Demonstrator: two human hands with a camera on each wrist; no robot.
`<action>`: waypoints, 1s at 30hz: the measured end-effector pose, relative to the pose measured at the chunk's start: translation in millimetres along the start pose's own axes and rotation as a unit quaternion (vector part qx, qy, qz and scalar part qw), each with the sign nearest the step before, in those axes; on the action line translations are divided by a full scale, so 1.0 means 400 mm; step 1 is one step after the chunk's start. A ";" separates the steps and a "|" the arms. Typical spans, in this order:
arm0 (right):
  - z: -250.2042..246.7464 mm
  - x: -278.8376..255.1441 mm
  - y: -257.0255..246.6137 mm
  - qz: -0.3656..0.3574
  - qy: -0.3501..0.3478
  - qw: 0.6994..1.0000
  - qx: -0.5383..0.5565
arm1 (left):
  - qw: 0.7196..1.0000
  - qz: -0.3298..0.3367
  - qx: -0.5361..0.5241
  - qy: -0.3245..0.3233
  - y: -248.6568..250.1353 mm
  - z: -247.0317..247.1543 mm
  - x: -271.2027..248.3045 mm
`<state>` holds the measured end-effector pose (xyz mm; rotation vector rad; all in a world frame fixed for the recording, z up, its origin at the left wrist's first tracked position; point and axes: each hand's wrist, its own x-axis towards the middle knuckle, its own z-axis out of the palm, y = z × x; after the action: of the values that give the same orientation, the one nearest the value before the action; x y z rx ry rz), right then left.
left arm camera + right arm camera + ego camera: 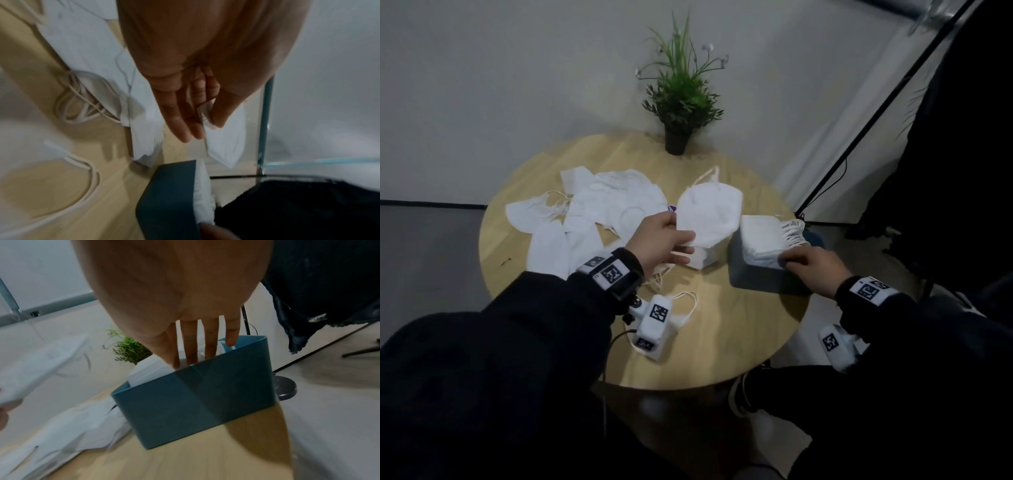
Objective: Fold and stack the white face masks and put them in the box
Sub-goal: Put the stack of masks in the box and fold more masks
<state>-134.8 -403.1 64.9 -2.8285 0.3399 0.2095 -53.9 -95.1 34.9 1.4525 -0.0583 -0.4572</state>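
My left hand (679,230) pinches a white face mask (709,212) by its near left edge and holds it up over the table's middle; in the left wrist view the thumb and fingers (185,129) close on the mask (224,142). Under it lies a small stack of folded masks (703,262). My right hand (787,262) rests with straight fingers (192,350) on the folded masks (760,236) that fill the blue box (763,284) (195,402) at the right. A loose pile of masks (606,202) covers the table's left side.
The round wooden table (722,342) carries a potted plant (679,99) at its far edge. One more mask with ear loops (685,308) lies near the front, partly under my left wrist camera. A black stand pole (876,116) and dark cloth stand off to the right.
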 end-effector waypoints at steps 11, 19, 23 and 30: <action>0.034 0.025 0.019 0.008 -0.054 0.989 0.134 | 0.889 0.301 0.339 -0.068 -0.021 0.144 0.036; 0.111 0.012 0.011 -0.004 0.046 0.955 0.292 | 0.853 0.295 0.419 -0.097 -0.015 0.105 0.068; 0.102 0.004 0.020 0.000 0.051 0.931 0.363 | 0.824 0.327 0.456 -0.082 -0.003 0.098 0.082; 0.055 -0.031 0.039 -0.036 0.060 0.913 0.401 | 0.783 0.323 0.514 -0.139 -0.004 0.146 0.081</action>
<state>-153.2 -408.6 42.3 -2.0310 0.2634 -0.1086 -42.8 -161.1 33.7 2.2645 -1.1734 -0.0170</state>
